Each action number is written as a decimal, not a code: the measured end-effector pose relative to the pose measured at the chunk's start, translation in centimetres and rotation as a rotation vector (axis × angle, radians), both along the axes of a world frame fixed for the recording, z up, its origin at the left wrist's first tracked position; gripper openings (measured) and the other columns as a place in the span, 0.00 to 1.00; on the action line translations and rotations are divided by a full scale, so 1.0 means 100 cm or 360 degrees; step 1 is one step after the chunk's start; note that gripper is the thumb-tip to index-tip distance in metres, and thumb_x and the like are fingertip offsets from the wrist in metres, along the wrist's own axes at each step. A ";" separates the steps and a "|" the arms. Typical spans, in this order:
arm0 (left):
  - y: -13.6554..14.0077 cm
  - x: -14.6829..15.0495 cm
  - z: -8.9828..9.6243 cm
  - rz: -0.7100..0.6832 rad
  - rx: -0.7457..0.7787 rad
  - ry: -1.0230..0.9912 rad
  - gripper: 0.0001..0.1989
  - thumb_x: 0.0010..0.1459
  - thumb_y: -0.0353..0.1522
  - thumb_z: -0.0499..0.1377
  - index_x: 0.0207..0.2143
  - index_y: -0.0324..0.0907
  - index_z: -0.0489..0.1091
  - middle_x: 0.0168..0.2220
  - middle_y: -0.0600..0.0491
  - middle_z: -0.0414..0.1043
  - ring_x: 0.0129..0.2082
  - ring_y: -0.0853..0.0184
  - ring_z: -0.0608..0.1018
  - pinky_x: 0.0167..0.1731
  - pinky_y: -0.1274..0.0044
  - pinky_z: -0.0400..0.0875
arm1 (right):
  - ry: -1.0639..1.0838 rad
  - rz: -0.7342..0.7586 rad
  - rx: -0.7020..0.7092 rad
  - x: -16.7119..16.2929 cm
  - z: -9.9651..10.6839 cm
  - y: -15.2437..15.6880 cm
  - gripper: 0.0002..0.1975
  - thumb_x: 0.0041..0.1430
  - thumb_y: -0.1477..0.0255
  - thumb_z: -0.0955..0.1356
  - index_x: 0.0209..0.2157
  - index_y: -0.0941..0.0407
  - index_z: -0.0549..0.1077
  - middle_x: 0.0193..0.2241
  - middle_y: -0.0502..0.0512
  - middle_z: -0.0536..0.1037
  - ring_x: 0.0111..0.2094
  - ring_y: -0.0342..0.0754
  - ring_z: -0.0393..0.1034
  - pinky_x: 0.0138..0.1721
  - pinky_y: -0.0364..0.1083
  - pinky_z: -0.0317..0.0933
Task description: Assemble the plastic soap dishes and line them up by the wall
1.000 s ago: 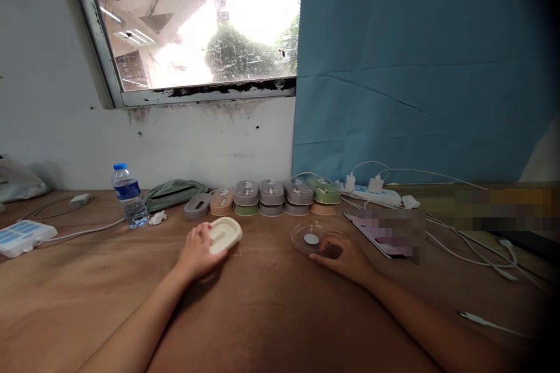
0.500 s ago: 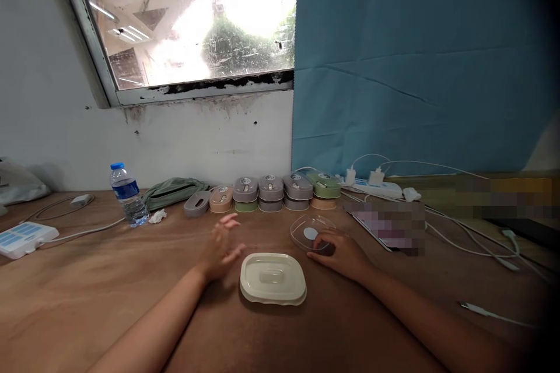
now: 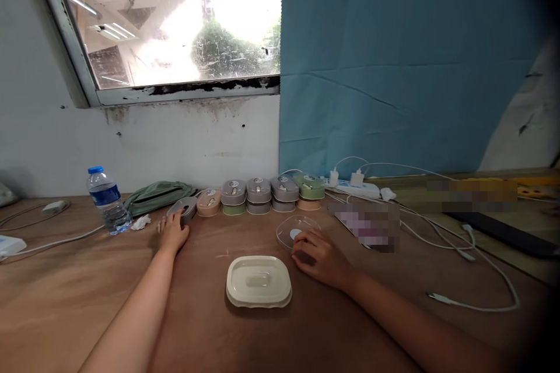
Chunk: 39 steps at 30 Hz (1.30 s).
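My left hand (image 3: 174,237) reaches to the back left, its spread fingers touching a small grey oval box piece (image 3: 189,207) with a dark slot on top. The fingers cover part of that piece. On the right, my right hand (image 3: 322,256) rests on the table with loosely bent fingers and a gap to the thumb. Its fingertips lie over the near edge of a clear plastic lid (image 3: 284,232) bearing a white round sticker. Between my forearms sits a cream lidded box (image 3: 258,281), apart from both hands.
Several oval boxes, including a pink one (image 3: 209,203) and stacked grey (image 3: 258,190) and green (image 3: 311,186) ones, line the back. A water bottle (image 3: 108,201), green pouch (image 3: 160,197) and crumpled tissue (image 3: 140,222) stand left. A power strip (image 3: 365,187) and white cables (image 3: 459,306) lie right.
My left hand has moved left and away from me, from beside the cream box to the grey oval piece. My right hand stays by the clear lid. The view has turned slightly right.
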<state>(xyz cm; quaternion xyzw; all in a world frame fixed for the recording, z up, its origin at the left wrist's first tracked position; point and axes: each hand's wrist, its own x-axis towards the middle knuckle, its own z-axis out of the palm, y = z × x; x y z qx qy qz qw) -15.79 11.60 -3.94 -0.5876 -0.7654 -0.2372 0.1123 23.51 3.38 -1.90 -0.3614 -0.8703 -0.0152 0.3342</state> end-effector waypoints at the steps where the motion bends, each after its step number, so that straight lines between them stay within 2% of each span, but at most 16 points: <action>1: -0.001 0.000 0.001 0.0040 0.0000 0.0001 0.23 0.49 0.34 0.52 0.50 0.44 0.59 0.48 0.44 0.60 0.51 0.52 0.63 0.51 0.62 0.51 | -0.0037 0.0029 -0.0013 -0.001 0.000 -0.001 0.06 0.51 0.75 0.64 0.29 0.51 0.72 0.33 0.54 0.71 0.37 0.52 0.63 0.41 0.52 0.58; 5: -0.005 -0.001 0.002 0.0238 0.0077 -0.0070 0.25 0.44 0.44 0.55 0.45 0.45 0.63 0.43 0.45 0.59 0.46 0.53 0.66 0.49 0.63 0.53 | -0.0114 0.0131 -0.0044 -0.001 -0.001 -0.001 0.07 0.51 0.76 0.63 0.28 0.51 0.72 0.31 0.54 0.72 0.35 0.51 0.63 0.39 0.51 0.58; 8: -0.004 -0.005 0.000 0.0277 0.0172 -0.0254 0.33 0.40 0.48 0.57 0.49 0.46 0.59 0.48 0.44 0.54 0.49 0.53 0.64 0.48 0.66 0.56 | -0.0138 0.0121 -0.0043 -0.001 -0.001 0.000 0.08 0.51 0.77 0.63 0.28 0.51 0.72 0.31 0.54 0.72 0.35 0.51 0.63 0.38 0.51 0.58; 10: -0.002 -0.009 -0.001 0.0241 0.0146 -0.0426 0.35 0.39 0.48 0.58 0.50 0.46 0.58 0.51 0.43 0.52 0.51 0.51 0.62 0.48 0.65 0.56 | -0.0138 0.0118 -0.0027 -0.001 0.000 -0.001 0.08 0.51 0.77 0.63 0.28 0.52 0.71 0.31 0.54 0.72 0.35 0.50 0.62 0.38 0.51 0.58; 13: 0.000 -0.015 0.000 0.0227 0.0061 -0.0639 0.30 0.37 0.46 0.60 0.44 0.44 0.65 0.47 0.42 0.59 0.50 0.47 0.64 0.48 0.62 0.55 | -0.0142 0.0147 0.0002 0.000 0.003 -0.003 0.08 0.51 0.78 0.62 0.28 0.52 0.71 0.31 0.54 0.71 0.34 0.50 0.62 0.37 0.49 0.58; 15: -0.001 -0.016 0.002 0.0241 0.0090 -0.0703 0.26 0.36 0.44 0.61 0.40 0.42 0.67 0.44 0.41 0.62 0.47 0.47 0.66 0.47 0.61 0.57 | -0.0161 0.0170 0.0010 0.000 0.004 -0.005 0.08 0.51 0.79 0.62 0.28 0.53 0.71 0.30 0.54 0.71 0.34 0.49 0.63 0.37 0.49 0.58; 20: -0.008 -0.008 0.009 0.0253 0.0442 -0.0766 0.28 0.44 0.44 0.56 0.45 0.38 0.61 0.45 0.41 0.59 0.53 0.53 0.58 0.48 0.67 0.58 | -0.0184 0.0193 0.0042 -0.001 0.002 -0.004 0.08 0.50 0.80 0.63 0.28 0.53 0.70 0.31 0.53 0.71 0.34 0.48 0.63 0.37 0.48 0.58; 23: -0.020 0.005 0.012 0.0198 0.0688 -0.0812 0.29 0.48 0.46 0.53 0.48 0.38 0.57 0.46 0.43 0.58 0.51 0.56 0.59 0.49 0.67 0.58 | -0.0127 0.0200 0.0085 -0.001 -0.001 -0.002 0.08 0.49 0.81 0.63 0.28 0.54 0.70 0.30 0.54 0.71 0.34 0.48 0.63 0.37 0.48 0.58; 24: -0.027 0.012 0.013 0.0102 0.0785 -0.0841 0.28 0.48 0.46 0.53 0.47 0.38 0.56 0.46 0.44 0.58 0.50 0.57 0.61 0.49 0.67 0.58 | -0.0106 0.0197 0.0091 -0.001 -0.002 -0.001 0.08 0.48 0.81 0.63 0.28 0.55 0.70 0.30 0.53 0.70 0.34 0.48 0.63 0.37 0.48 0.58; 26: -0.043 0.030 0.017 -0.0231 0.0945 -0.0907 0.27 0.47 0.46 0.54 0.46 0.41 0.57 0.46 0.46 0.58 0.49 0.58 0.62 0.49 0.67 0.58 | -0.0084 0.0185 0.0080 -0.002 -0.003 -0.001 0.08 0.47 0.82 0.63 0.27 0.55 0.69 0.29 0.53 0.70 0.34 0.48 0.63 0.37 0.48 0.59; 28: -0.062 0.052 0.024 -0.0623 0.0907 -0.0978 0.26 0.48 0.44 0.56 0.47 0.42 0.58 0.46 0.47 0.58 0.49 0.58 0.62 0.50 0.67 0.57 | -0.0071 0.0173 0.0064 -0.002 -0.004 -0.001 0.09 0.46 0.82 0.63 0.28 0.55 0.69 0.29 0.53 0.70 0.34 0.48 0.63 0.36 0.47 0.59; 31: -0.089 0.083 0.037 -0.1094 0.0530 -0.1275 0.23 0.50 0.42 0.55 0.48 0.43 0.56 0.47 0.48 0.58 0.48 0.60 0.64 0.48 0.70 0.59 | -0.0045 0.0169 0.0053 -0.003 -0.004 -0.001 0.09 0.46 0.83 0.63 0.28 0.55 0.69 0.30 0.53 0.70 0.34 0.47 0.63 0.36 0.47 0.59; 34: -0.106 0.097 0.044 -0.1500 0.0164 -0.1466 0.24 0.51 0.43 0.55 0.48 0.44 0.55 0.47 0.48 0.59 0.44 0.60 0.66 0.44 0.73 0.63 | -0.0010 0.0149 0.0047 -0.002 -0.004 -0.001 0.09 0.46 0.82 0.63 0.29 0.55 0.69 0.30 0.53 0.70 0.34 0.48 0.63 0.36 0.47 0.59; 37: -0.111 0.094 0.044 -0.1840 -0.0099 -0.1267 0.27 0.48 0.43 0.57 0.48 0.43 0.57 0.50 0.47 0.55 0.49 0.57 0.63 0.48 0.71 0.59 | -0.0012 0.0137 0.0024 -0.001 -0.002 -0.002 0.09 0.46 0.82 0.64 0.29 0.55 0.69 0.31 0.53 0.70 0.34 0.48 0.63 0.37 0.47 0.59; 39: -0.112 0.089 0.041 -0.1913 -0.0274 -0.1039 0.28 0.46 0.40 0.60 0.49 0.43 0.57 0.52 0.47 0.52 0.53 0.55 0.58 0.53 0.68 0.53 | -0.0027 0.0135 0.0002 0.000 -0.001 -0.002 0.09 0.46 0.82 0.64 0.29 0.55 0.69 0.31 0.53 0.70 0.35 0.48 0.63 0.37 0.47 0.58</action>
